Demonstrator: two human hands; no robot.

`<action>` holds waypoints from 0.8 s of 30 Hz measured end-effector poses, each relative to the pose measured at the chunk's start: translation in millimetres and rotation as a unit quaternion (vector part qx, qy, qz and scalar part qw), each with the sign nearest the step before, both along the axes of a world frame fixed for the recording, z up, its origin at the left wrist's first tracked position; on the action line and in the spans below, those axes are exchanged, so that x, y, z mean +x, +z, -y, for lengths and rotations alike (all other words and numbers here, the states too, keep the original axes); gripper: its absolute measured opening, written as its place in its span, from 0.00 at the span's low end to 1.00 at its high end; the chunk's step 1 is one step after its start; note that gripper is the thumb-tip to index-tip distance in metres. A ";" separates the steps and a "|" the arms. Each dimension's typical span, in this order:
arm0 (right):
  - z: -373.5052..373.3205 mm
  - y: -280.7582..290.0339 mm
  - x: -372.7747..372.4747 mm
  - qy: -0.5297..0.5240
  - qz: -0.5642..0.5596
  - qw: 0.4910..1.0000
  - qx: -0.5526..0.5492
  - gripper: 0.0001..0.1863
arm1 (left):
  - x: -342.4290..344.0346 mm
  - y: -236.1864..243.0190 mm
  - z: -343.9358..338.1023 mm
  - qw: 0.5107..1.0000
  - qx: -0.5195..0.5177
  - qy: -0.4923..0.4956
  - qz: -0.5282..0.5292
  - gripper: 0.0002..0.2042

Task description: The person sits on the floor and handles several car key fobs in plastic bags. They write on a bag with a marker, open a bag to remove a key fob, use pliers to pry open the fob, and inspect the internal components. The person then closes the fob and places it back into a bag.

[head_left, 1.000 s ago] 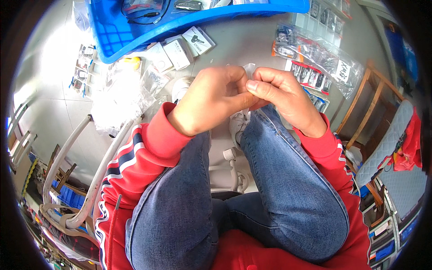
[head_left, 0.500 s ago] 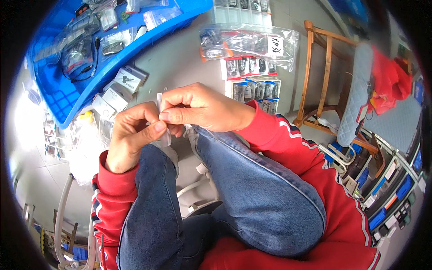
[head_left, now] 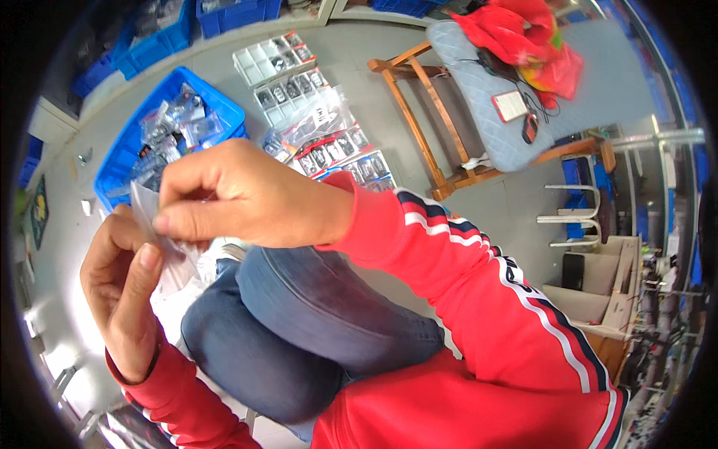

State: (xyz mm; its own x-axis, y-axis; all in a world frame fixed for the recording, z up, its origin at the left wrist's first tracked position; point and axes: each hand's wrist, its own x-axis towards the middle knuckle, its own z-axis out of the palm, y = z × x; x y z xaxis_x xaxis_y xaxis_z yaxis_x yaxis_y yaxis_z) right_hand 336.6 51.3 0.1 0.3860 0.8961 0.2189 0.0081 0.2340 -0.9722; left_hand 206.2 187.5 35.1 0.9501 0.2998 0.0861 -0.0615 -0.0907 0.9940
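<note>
A small clear plastic bag (head_left: 176, 271) is held up between my two hands, in front of my knees at the left. The thumb and fingers of my left hand (head_left: 123, 280) pinch its near side. My right hand (head_left: 243, 198) pinches the bag higher up, thumb pressed against the bent fingers. The two hands are close together. Whatever may be inside the bag cannot be made out. Beyond the hands stands a blue plastic bin (head_left: 230, 112) with several bagged small parts (head_left: 176, 123) in it.
Compartment trays of small dark items (head_left: 288, 90) lie on the floor ahead, with a larger clear bag (head_left: 323, 120) on them. To their right is a wooden frame (head_left: 422, 112) beside a blue quilted pad (head_left: 467, 90) bearing a phone (head_left: 510, 106) and red cloth (head_left: 516, 30). Blue bins (head_left: 153, 49) line the back.
My view has swung to the right and up, and both hands now appear farther left and larger. The bag is still pinched between them and shows more of its width.
</note>
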 end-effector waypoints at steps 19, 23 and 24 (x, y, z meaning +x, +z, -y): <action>171.8 35.5 -121.9 0.036 -0.079 0.987 -0.137 0.14 | -165.1 -16.2 147.6 0.928 -0.342 -0.051 -0.141 0.06; 158.4 23.5 -117.1 0.082 -0.062 0.989 -0.108 0.15 | -172.7 -15.8 140.4 0.945 -0.284 -0.064 -0.146 0.04; 153.2 19.1 -118.4 0.086 -0.071 0.989 -0.094 0.15 | -173.1 -16.3 137.0 0.947 -0.275 -0.071 -0.152 0.04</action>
